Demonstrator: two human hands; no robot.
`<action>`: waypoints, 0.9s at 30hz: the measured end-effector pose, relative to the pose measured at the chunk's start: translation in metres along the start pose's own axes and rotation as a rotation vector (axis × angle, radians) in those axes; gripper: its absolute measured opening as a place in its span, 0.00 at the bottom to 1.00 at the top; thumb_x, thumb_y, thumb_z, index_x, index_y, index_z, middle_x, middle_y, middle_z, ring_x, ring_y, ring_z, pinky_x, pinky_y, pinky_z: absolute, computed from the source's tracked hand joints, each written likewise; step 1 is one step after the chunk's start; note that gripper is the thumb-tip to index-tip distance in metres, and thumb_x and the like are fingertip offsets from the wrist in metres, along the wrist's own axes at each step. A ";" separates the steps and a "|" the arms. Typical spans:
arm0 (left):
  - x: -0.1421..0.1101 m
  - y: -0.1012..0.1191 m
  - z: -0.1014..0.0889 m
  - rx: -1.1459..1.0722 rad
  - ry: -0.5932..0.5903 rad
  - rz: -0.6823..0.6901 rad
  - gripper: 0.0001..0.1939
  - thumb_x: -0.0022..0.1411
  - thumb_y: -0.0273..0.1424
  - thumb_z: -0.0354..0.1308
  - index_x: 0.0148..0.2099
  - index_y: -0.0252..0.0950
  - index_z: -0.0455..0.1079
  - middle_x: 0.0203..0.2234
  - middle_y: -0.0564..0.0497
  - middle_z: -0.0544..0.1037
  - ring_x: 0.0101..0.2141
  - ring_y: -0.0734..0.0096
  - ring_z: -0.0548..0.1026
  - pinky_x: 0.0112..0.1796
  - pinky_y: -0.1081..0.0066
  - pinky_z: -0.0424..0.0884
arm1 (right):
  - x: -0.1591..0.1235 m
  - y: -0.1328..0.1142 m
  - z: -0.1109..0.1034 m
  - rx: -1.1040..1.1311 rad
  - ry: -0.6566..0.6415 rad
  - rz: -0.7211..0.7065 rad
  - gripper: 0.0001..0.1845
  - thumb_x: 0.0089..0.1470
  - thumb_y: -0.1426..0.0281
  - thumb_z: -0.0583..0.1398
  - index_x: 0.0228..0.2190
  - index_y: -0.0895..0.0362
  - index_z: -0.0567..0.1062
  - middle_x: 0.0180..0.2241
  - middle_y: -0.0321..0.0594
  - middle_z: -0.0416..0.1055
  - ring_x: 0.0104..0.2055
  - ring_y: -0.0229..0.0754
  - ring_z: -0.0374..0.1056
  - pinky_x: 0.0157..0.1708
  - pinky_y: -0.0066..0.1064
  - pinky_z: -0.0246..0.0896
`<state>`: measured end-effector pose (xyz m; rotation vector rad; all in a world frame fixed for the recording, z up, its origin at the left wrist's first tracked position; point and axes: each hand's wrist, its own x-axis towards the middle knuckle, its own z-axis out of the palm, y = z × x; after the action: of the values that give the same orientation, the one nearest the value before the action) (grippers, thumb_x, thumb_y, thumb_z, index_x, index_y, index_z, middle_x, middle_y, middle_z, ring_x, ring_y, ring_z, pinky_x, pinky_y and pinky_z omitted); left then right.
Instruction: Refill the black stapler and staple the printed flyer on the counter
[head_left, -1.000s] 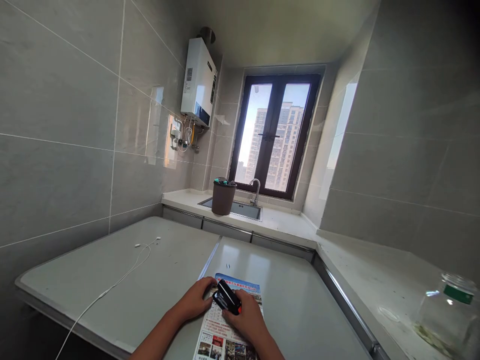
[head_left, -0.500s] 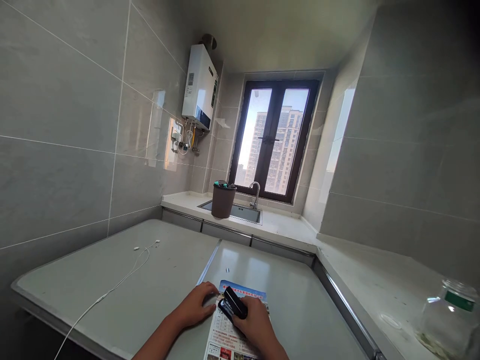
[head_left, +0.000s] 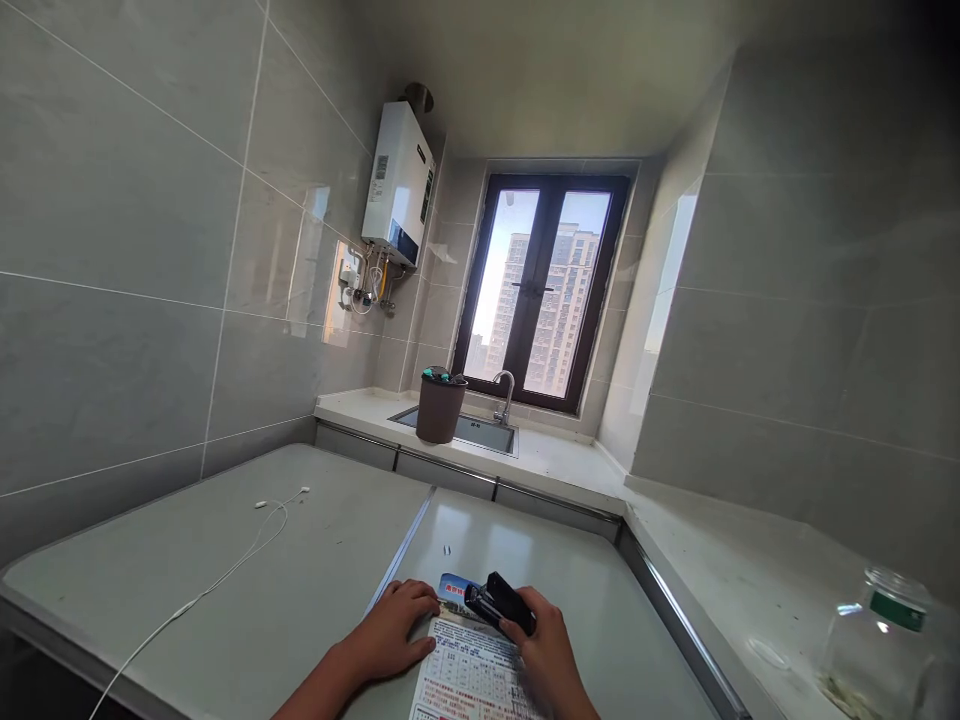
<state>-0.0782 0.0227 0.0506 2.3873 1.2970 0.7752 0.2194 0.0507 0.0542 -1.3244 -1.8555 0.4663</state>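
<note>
A black stapler (head_left: 501,603) is gripped in my right hand (head_left: 553,645), its jaws apart and pointing left over a printed flyer (head_left: 465,668). The flyer has a blue heading and red and dark text, and my right hand and the stapler hide part of it. My left hand (head_left: 394,625) rests flat at the flyer's left edge, thumb and fingertips touching it, fingers apart. Beyond the flyer, two tiny dark slivers (head_left: 447,550) lie on the tabletop; they are too small to name.
A white cable (head_left: 225,580) crosses the pale folding table (head_left: 330,540) on the left. At the back, a brown bin (head_left: 440,408) stands by the sink (head_left: 487,432). The right-hand counter (head_left: 720,560) holds a glass jar (head_left: 874,640).
My right hand has shifted the stapler right and slightly up, uncovering more of the flyer's text. The left hand stays at the flyer's edge. The view has tilted slightly.
</note>
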 end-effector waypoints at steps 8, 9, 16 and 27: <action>0.011 0.021 0.008 0.059 0.020 -0.059 0.18 0.55 0.35 0.64 0.50 0.46 0.76 0.51 0.45 0.75 0.51 0.48 0.72 0.55 0.52 0.62 | -0.003 0.006 -0.003 -0.055 -0.029 0.028 0.18 0.47 0.63 0.65 0.41 0.51 0.81 0.42 0.43 0.81 0.47 0.55 0.73 0.48 0.39 0.64; 0.012 0.022 0.009 0.063 0.025 -0.067 0.18 0.55 0.35 0.64 0.50 0.45 0.76 0.50 0.45 0.75 0.51 0.48 0.72 0.55 0.51 0.62 | -0.003 0.006 -0.003 -0.057 -0.038 0.032 0.18 0.46 0.63 0.65 0.42 0.51 0.81 0.43 0.42 0.81 0.48 0.55 0.73 0.48 0.38 0.63; 0.019 0.020 0.017 -0.039 0.081 -0.129 0.19 0.55 0.35 0.65 0.50 0.41 0.76 0.51 0.45 0.74 0.53 0.52 0.71 0.57 0.57 0.61 | -0.003 0.011 0.001 -0.064 -0.086 0.057 0.23 0.45 0.65 0.65 0.46 0.51 0.81 0.48 0.42 0.80 0.53 0.55 0.71 0.54 0.39 0.61; 0.028 0.017 0.036 -0.102 0.095 -0.132 0.16 0.54 0.33 0.66 0.46 0.44 0.80 0.48 0.47 0.77 0.52 0.54 0.71 0.55 0.59 0.59 | -0.004 0.016 0.004 -0.017 -0.033 -0.030 0.22 0.45 0.65 0.67 0.45 0.51 0.81 0.46 0.43 0.80 0.49 0.54 0.73 0.51 0.41 0.64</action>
<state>-0.0329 0.0369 0.0385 2.1853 1.4003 0.9028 0.2267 0.0544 0.0390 -1.3057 -1.9077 0.4596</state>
